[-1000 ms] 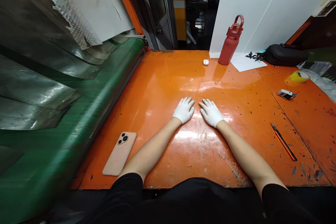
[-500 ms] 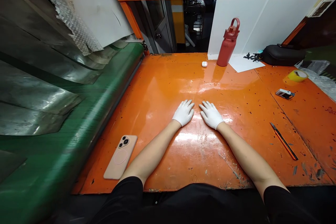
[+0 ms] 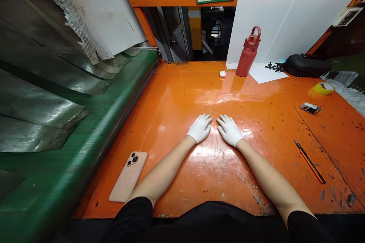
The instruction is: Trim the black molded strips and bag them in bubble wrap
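Note:
My left hand (image 3: 200,128), in a white glove, lies palm down on the orange tabletop (image 3: 176,95) with its fingers stretched out. My right hand (image 3: 229,130), gloved the same way, rests flat a short gap to the right of it. Neither hand holds anything. Beside my left forearm lies a pink-beige phone (image 3: 129,176), camera side up. A box cutter (image 3: 310,161) with an orange and black handle lies on the tabletop to the right of my right forearm.
A green conveyor belt (image 3: 111,117) runs along the left edge. At the back stand a red water bottle (image 3: 246,56) and a small white earbud case (image 3: 222,74). To the right are a black case (image 3: 306,65), yellow tape (image 3: 323,88) and a small white-grey device (image 3: 310,108).
The whole view has tilted slightly upward, so the scene sits a little lower in the picture. Both hands stay flat in the same place on the tabletop.

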Available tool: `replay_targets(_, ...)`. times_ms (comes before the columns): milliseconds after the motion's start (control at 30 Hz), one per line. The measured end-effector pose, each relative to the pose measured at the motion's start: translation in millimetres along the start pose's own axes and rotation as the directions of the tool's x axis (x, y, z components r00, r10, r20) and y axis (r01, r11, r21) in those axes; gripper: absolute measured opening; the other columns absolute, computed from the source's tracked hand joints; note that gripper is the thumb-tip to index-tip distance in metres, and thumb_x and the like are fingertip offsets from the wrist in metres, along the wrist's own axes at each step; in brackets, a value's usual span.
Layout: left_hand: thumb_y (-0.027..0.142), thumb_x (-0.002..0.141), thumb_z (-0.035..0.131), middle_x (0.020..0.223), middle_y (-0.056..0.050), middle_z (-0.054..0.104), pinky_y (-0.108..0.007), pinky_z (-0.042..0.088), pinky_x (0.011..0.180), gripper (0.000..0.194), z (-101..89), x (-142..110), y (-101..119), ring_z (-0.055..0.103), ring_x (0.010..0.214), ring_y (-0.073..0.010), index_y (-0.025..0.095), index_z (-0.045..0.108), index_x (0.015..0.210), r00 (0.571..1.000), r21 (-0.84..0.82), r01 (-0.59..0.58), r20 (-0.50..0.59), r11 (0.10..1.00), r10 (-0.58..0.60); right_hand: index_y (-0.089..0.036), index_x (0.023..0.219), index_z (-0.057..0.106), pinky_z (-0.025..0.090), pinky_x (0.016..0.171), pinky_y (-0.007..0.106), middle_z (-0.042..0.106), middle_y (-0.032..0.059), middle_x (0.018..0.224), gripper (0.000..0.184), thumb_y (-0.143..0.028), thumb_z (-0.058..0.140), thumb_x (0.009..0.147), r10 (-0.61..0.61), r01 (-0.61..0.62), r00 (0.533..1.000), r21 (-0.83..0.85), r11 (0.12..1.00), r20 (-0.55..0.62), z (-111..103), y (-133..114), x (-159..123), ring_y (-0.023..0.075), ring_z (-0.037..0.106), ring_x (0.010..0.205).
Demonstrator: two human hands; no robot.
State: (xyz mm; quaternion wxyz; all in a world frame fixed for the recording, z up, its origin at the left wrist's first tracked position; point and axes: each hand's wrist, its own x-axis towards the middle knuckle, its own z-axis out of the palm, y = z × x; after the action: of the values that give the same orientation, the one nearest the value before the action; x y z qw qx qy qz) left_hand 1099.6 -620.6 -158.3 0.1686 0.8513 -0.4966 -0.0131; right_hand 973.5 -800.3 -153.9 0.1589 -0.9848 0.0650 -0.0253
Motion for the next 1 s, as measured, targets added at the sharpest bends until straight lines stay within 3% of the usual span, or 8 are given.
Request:
replay_targets(367, 0.029, 0.107, 0.043, 0.164, -0.01, 0.05, -0.049, 0.03, 0.134, 0.046, -1.6, 2.4, -0.6, 0.04, 0.157, -0.0284, 0.017, 0.062, 0.147, 1.0, -0.019, 0.009, 0.008, 1.0, -0.008, -0.016, 0.152, 0.059, 0.026, 0.133, 0.055, 0.047, 0.0145, 0.166, 0.054, -0.035, 0.035, 0.108, -0.022, 0.024, 0.999, 0.036, 0.999, -0.035, -1.9, 3.3, 2.1, 0.0309, 0.035, 0.159)
replay_targets(1000, 0.032, 0.108, 0.038, 0.164, -0.011, 0.051, -0.049, 0.03, 0.134, 0.048, -3.7, 2.2, 0.8, 0.041, 0.156, -0.0289, 0.018, 0.061, 0.148, 1.0, 0.027, -0.015, 0.008, 1.0, 0.015, -0.015, 0.153, 0.057, 0.025, 0.133, 0.053, 0.043, 0.0152, 0.168, 0.056, -0.035, 0.034, 0.107, -0.024, 0.025, 0.998, 0.023, 0.999, -0.058, -0.5, 4.0, 1.8, 0.0312, 0.036, 0.158)
